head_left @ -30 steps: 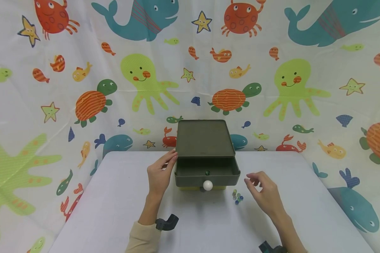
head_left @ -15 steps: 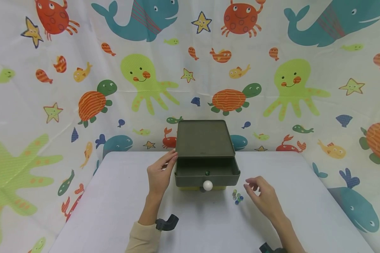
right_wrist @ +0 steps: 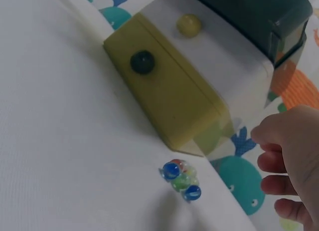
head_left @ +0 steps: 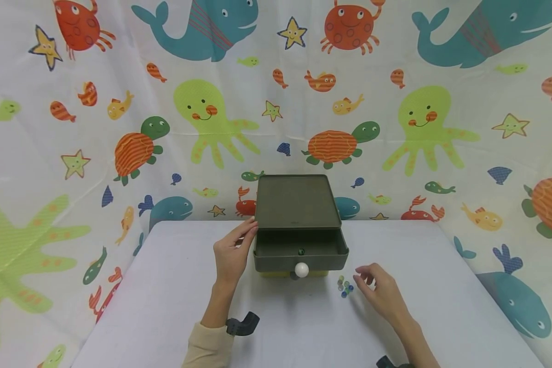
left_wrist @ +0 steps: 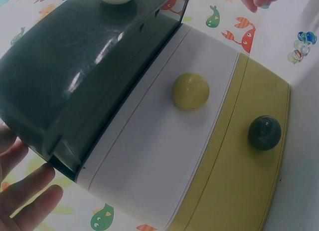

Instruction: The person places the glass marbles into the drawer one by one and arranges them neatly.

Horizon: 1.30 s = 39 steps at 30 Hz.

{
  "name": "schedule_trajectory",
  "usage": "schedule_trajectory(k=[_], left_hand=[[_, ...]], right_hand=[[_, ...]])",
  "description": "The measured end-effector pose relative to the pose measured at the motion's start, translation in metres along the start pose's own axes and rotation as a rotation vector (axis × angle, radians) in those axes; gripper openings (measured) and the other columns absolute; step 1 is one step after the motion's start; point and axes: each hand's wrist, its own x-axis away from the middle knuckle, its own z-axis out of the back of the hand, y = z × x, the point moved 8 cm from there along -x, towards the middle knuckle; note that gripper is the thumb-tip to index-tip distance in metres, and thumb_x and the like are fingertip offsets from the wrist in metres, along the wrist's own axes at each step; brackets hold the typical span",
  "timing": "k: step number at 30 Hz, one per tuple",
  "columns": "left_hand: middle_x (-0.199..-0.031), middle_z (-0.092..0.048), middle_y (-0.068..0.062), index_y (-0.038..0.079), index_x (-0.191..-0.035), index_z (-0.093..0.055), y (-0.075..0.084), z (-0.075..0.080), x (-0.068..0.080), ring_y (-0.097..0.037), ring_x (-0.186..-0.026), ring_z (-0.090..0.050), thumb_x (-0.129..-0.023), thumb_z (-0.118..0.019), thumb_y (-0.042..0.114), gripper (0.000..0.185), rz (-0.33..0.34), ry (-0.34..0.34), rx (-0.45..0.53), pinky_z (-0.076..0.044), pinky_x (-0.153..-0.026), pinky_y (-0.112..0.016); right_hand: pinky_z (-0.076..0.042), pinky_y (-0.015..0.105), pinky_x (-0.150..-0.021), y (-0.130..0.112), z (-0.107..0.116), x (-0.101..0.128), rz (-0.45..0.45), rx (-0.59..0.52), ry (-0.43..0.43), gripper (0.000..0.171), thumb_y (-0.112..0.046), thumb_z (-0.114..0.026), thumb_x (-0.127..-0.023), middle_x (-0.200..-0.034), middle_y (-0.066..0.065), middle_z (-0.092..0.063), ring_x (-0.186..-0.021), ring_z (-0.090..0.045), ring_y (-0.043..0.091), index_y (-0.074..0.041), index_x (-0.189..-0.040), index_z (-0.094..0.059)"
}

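As left grip (head_left: 230,255), relaxed, touches one three-drawer cabinet (head_left: 299,200), right grip (head_left: 381,293) relaxed near marbles (right_wrist: 182,181)

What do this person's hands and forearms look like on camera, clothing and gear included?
Both the left hand and right hand are ungloved. The left arm has a beige sleeve ending below a black, angular wrist device. A similar dark device is partly cut off on the right; no sleeve shows there.
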Motion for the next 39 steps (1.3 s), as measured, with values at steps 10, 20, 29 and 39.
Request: schedule_trajectory(k=[10, 20, 29, 39], left_hand=[[-0.117, -0.075, -0.006, 0.009, -0.110, -0.078, 0.001, 0.001, 0.000, -0.020, -0.100, -0.075, -0.092, -0.073, 0.015, 0.020, 0.000, 0.001, 0.013, -0.057, -0.075, -0.011], [-0.117, -0.075, -0.009, 0.007, -0.110, -0.078, -0.001, 0.000, 0.001, -0.023, -0.100, -0.075, -0.091, -0.073, 0.013, 0.020, 0.004, -0.002, 0.012, -0.055, -0.075, -0.008], [-0.117, -0.075, -0.008, 0.008, -0.111, -0.078, -0.001, -0.002, 0.000, -0.019, -0.101, -0.075, -0.092, -0.073, 0.014, 0.021, -0.006, -0.010, 0.019, -0.056, -0.075, -0.011], [-0.118, -0.075, -0.006, 0.010, -0.112, -0.078, 0.000, -0.001, 0.000, -0.018, -0.101, -0.075, -0.093, -0.072, 0.016, 0.021, 0.000, -0.014, 0.002, -0.057, -0.075, -0.012]], right_hand=[[-0.045, 0.019, -0.058, 0.010, -0.011, 0.003, -0.016, 0.001, -0.025, 0.020, -0.008, -0.080, -0.082, -0.080, -0.008, -0.059, -0.070, -0.051, 0.003, -0.010, -0.099, -0.070], [-0.043, 0.019, -0.057, 0.018, -0.020, 0.006, -0.063, -0.006, -0.076, 0.019, -0.007, -0.080, -0.082, -0.077, -0.008, -0.059, -0.068, -0.051, 0.003, -0.009, -0.098, -0.071], [-0.046, 0.020, -0.059, 0.023, -0.027, 0.009, -0.082, -0.015, -0.111, 0.016, -0.006, -0.079, -0.082, -0.076, -0.008, -0.059, -0.069, -0.050, 0.001, -0.009, -0.096, -0.071], [-0.048, 0.020, -0.061, 0.028, -0.034, 0.011, -0.153, -0.001, -0.189, 0.013, -0.011, -0.076, -0.085, -0.077, -0.008, -0.061, -0.070, -0.052, 0.001, -0.009, -0.098, -0.072]])
